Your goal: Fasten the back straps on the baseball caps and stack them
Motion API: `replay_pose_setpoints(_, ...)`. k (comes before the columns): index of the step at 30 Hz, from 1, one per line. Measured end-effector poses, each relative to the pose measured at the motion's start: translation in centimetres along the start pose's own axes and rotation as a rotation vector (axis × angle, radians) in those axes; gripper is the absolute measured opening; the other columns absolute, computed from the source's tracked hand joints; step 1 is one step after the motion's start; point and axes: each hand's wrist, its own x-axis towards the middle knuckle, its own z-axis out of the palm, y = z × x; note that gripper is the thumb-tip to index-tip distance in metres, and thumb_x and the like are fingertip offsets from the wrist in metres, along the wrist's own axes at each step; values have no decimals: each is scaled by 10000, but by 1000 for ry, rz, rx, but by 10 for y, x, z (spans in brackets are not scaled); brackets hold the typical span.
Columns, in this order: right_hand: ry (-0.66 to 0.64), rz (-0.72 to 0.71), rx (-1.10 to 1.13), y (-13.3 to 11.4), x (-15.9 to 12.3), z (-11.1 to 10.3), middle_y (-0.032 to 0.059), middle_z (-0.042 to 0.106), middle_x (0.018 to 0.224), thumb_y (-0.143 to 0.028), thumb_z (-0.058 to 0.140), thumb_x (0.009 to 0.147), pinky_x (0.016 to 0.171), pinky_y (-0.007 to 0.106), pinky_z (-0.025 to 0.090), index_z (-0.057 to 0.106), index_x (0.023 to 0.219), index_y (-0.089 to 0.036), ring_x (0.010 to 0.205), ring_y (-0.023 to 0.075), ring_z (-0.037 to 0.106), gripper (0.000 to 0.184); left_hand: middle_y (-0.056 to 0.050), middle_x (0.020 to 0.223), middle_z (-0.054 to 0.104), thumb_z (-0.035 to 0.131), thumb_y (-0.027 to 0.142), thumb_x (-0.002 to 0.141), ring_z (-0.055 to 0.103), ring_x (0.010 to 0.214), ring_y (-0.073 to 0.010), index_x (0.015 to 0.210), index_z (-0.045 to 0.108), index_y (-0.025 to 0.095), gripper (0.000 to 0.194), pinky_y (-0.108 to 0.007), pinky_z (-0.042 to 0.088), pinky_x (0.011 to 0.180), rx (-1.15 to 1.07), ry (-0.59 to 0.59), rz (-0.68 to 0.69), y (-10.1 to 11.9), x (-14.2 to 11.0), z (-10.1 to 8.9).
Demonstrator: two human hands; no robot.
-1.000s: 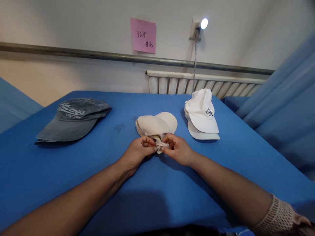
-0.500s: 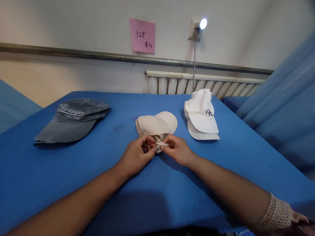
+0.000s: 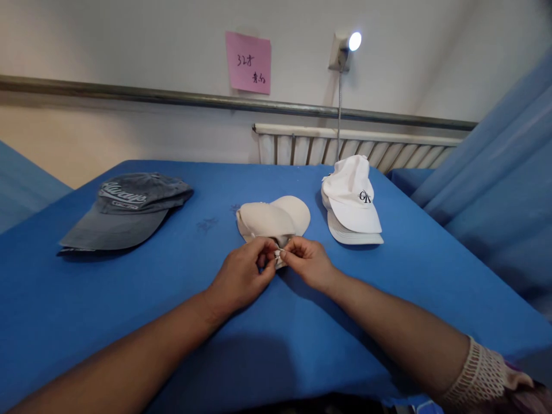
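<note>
The wall (image 3: 172, 34) is pale, and a metal pipe (image 3: 172, 97) crosses it. Above this pipe is one pink paper (image 3: 249, 64) with handwriting; to its right, a small bright lamp (image 3: 355, 41) is at the socket (image 3: 335, 54). Below is a white radiator (image 3: 319, 133). A blue curtain (image 3: 509, 195) hangs at right, beside the blue-covered counter (image 3: 86, 299).

You worked in dimmish, uneven light; a small lamp (image 3: 355, 41) glared as a blown-out white disc, while the grey wall (image 3: 172, 46) warmed to yellow at lower left; a broad, soft shadow lay on the near part of the blue table (image 3: 328, 351); the right-hand curtain (image 3: 495, 190) sank into gloom; fine detail on the beige cap (image 3: 267, 219) between your left hand (image 3: 244, 273) and right hand (image 3: 311, 264) looked smeared.
</note>
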Motion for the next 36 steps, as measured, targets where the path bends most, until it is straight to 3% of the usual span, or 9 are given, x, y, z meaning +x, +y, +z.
replay_pose_setpoints(4, -43, 69, 141, -7, 2, -2, -57, 545, 592, -316, 670, 753, 552, 230, 396, 564, 651, -187, 528, 80, 451, 196, 25, 725, 590, 615, 233, 785, 514, 607, -110, 871, 595, 184, 100, -247, 432, 591, -246, 29, -123, -1, 2, 2)
replay_pose_setpoints(8, -60, 73, 169, -10, 2, -4, -47, 559, 620, -333, 672, 748, 556, 234, 385, 570, 664, -186, 541, 81, 452, 198, 35, 720, 555, 695, 274, 720, 505, 610, -95, 859, 568, 174, 213, -233, 441, 591, -527, 41, -281, 0, 4, 3)
replay_pose_setpoints(15, -85, 86, 36, -6, -2, -4, -29, 600, 699, -314, 718, 720, 595, 247, 397, 624, 769, -178, 610, 99, 494, 172, 12, 754, 605, 703, 268, 730, 517, 633, -103, 857, 615, 174, 181, -247, 451, 615, -428, 50, -249, 2, 2, 2)
replay_pose_setpoints(20, -95, 90, 66, -4, -2, -3, -38, 578, 668, -280, 735, 709, 586, 246, 390, 609, 725, -178, 593, 92, 468, 163, 36, 719, 581, 751, 252, 650, 527, 615, -91, 861, 602, 172, 270, -227, 454, 599, -661, 45, -389, 1, 4, 6)
replay_pose_setpoints(26, -171, 121, 204, -6, -1, -7, -22, 615, 698, -404, 787, 703, 644, 280, 450, 607, 730, -182, 638, 114, 544, 287, 42, 692, 599, 819, 225, 571, 569, 598, -86, 826, 592, 165, 347, -211, 466, 594, -898, 34, -525, -6, 6, 8)
replay_pose_setpoints(32, -198, 102, 247, -4, 0, -12, -9, 640, 749, -428, 793, 706, 679, 294, 477, 601, 774, -183, 684, 127, 581, 319, 8, 750, 652, 813, 266, 651, 639, 682, -132, 877, 626, 170, 309, -279, 536, 679, -853, -24, -460, -14, 6, -1)
replay_pose_setpoints(36, -128, -68, -10, -11, -3, -16, -24, 596, 704, -336, 711, 796, 584, 250, 423, 609, 833, -193, 606, 107, 511, 179, -67, 982, 711, 751, 301, 747, 675, 924, -214, 987, 662, 187, 280, -400, 547, 873, -558, 21, -247, -18, 4, -8)
